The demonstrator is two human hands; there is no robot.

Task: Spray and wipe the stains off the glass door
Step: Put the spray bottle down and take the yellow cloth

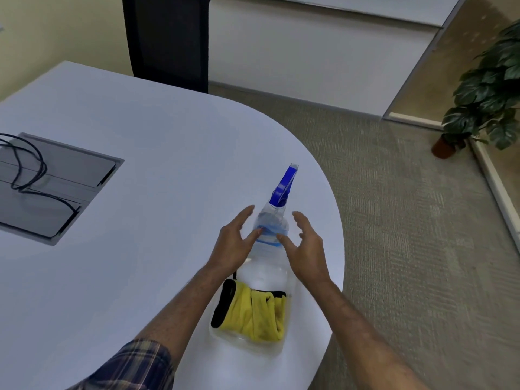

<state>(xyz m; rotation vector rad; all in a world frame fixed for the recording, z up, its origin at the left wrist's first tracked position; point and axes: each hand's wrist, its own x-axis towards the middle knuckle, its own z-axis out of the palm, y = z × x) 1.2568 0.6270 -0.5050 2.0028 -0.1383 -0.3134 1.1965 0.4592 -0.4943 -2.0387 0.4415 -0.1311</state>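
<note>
Here spray bottle [271, 257] stands between open left hand [231, 246] and right hand [305, 249].

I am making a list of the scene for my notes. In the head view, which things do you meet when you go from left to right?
Black cable → grey panel set in the table → chair → left hand → right hand → potted plant. The spray bottle and yellow cloth overlap the hands, so I leave them out.
</note>
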